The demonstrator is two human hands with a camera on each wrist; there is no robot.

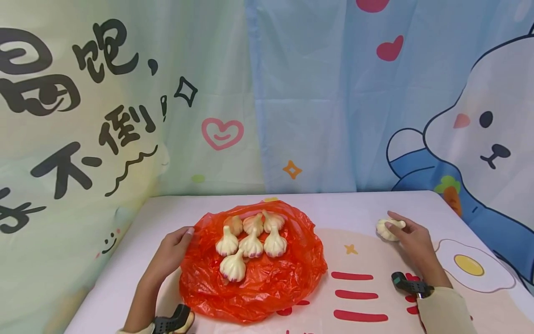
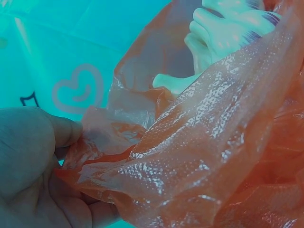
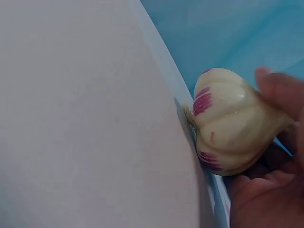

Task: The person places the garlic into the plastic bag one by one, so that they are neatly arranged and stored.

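A crinkled red plastic bag lies spread on the table with several garlic bulbs grouped on it. My left hand pinches the left edge of the bag between thumb and fingers; in the left wrist view the thumb presses on the gathered plastic. On the right, my right hand grips a single garlic bulb by its neck side. That bulb is pale with purple streaks and a rooty base, which faces the tabletop in the right wrist view. Part of its neck is hidden by my fingers.
The table has a printed cover with red stripes and a fried egg. Behind it hangs a printed curtain with a cartoon bear. A black strap device sits on my right wrist, another on my left.
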